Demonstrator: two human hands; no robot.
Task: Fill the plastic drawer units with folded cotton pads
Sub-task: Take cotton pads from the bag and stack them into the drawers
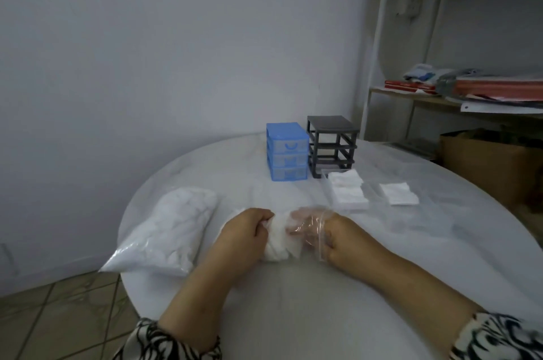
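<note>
While both hands meet at the near middle of the round white table (293,315), the left hand (246,231) has its fingers curled tight round one end of a clear bag of cotton pads (283,242), and the right hand (338,239) pinches the bag's loose plastic mouth at the other end. That small bag lies with its long axis running left to right between the two hands. To the left lies a larger bag of cotton (170,233), its long axis running from the near left edge towards the far right. At the far side stand the blue drawer unit (287,151), drawers in and fronts facing near, and just right of it the grey frame (332,145), its slots bare. In front of that frame a clear drawer (346,192) holds folded pads, with a separate pad stack (399,193) to the right.
</note>
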